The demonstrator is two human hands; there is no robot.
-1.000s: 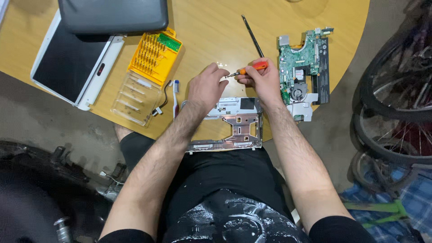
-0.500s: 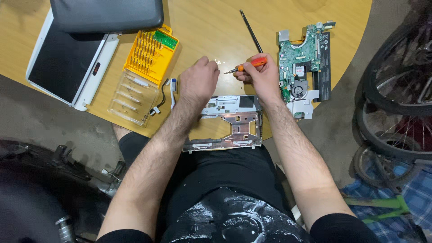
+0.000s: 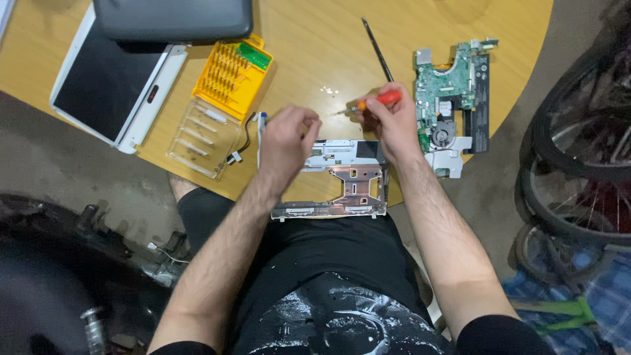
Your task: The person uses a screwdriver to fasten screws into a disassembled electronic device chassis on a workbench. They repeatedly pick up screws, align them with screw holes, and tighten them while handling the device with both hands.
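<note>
Head view, hands: left hand [image 3: 284, 139] curled over the near left corner of the laptop frame [image 3: 342, 179], fingers [image 3: 303, 123] pinched nearly closed, tips together; whether a screw sits between them, too small to tell. Right hand [image 3: 393, 121] wrapped tight round an orange-handled screwdriver [image 3: 376, 102], tip pointing left toward the left fingers.

Head view, frame: silver and copper-toned chassis lying flat at the near edge of the round wooden worktop [image 3: 309, 46], just under both sets of fingers, partly overhanging toward the lap.

Head view, progress: judged well into a teardown. Green circuit board [image 3: 448, 92] with its fan already out, lying just right of the right fingers. Few tiny pale screws [image 3: 328, 89] loose on the wood, just beyond the fingers. Chassis stripped of board; fastenings or small parts on it seemingly left to deal with.

Head view, cases and covers: yellow bit case [image 3: 238, 73] open, up and left of the left fingers, rows of bits inside, a green rectangular patch at its far end; clear lid [image 3: 202, 139] hinged down toward the worktop edge. White-bordered screen panel [image 3: 113, 91] with dark face further left, small red mark on its rim. Dark grey cover [image 3: 172, 18] beyond that, at the far edge.

Head view, other: thin black rod [image 3: 376, 39] lying beyond the right fingers. Bicycle wheels [image 3: 582, 164] on the floor well to the right.
</note>
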